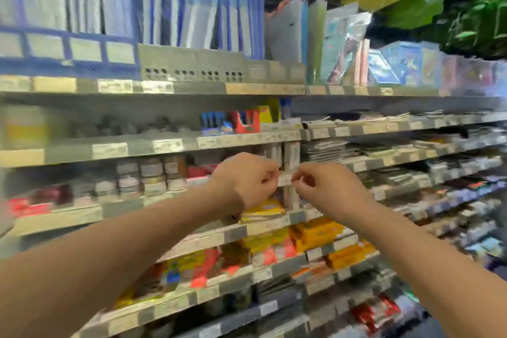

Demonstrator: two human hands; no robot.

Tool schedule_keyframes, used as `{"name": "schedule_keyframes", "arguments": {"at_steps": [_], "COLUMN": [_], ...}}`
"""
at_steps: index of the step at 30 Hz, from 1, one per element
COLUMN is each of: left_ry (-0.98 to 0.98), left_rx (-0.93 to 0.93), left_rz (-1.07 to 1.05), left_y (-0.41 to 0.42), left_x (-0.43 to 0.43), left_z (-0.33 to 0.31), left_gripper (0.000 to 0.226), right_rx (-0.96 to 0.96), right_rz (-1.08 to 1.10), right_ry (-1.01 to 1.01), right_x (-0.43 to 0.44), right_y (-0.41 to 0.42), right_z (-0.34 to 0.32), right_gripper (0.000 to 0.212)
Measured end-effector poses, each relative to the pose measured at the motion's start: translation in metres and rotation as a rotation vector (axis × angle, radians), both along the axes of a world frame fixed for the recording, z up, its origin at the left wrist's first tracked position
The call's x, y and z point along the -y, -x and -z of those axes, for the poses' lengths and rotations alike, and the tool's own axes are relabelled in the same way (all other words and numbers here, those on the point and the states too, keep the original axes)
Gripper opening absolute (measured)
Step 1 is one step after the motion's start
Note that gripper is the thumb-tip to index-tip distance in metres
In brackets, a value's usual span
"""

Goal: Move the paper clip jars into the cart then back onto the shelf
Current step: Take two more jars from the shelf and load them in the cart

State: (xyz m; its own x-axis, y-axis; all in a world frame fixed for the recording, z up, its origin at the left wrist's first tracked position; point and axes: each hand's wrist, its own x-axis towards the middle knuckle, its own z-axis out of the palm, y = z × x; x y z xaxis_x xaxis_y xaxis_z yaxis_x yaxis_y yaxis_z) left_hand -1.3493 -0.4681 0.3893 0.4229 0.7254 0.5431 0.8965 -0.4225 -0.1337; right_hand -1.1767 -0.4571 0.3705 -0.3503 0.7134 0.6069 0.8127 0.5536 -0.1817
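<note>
The whole view is blurred by motion. Several small paper clip jars (pixel 149 175) with pale labels stand stacked in rows on a middle shelf (pixel 68 217), to the left of my hands. My left hand (pixel 247 180) is raised in front of that shelf, right of the jars, fingers curled in with the thumb against them. My right hand (pixel 326 191) hovers close beside it, curled the same way. I see nothing held in either hand. A small white shelf tag (pixel 284 180) shows in the gap between them. No cart is in view.
Blue and clear folders (pixel 197 19) fill the top shelf. Yellow, orange and red packets (pixel 315 230) line the lower shelves under my arms. Flat dark packs (pixel 397 173) cover the shelves at the right.
</note>
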Motion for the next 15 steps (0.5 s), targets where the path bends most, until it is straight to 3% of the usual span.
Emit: {"name": "schedule_keyframes", "arguments": {"at_steps": [7,15], "left_ry": [-0.161,-0.181], "left_rx": [-0.083,-0.049], "left_rz": [-0.186,-0.446], "left_y": [0.145,0.276], "left_x": [-0.03,-0.106], "left_z": [-0.029,-0.066], "left_gripper": [0.023,0.016], "right_rx": [-0.05,-0.017], "right_rz": [-0.198,-0.408], "right_ry": [-0.02,-0.112], "right_x": [-0.069,-0.188], "right_y": [0.139,0.27], "right_z": [-0.031,-0.069], "right_gripper": [0.014,0.013]}}
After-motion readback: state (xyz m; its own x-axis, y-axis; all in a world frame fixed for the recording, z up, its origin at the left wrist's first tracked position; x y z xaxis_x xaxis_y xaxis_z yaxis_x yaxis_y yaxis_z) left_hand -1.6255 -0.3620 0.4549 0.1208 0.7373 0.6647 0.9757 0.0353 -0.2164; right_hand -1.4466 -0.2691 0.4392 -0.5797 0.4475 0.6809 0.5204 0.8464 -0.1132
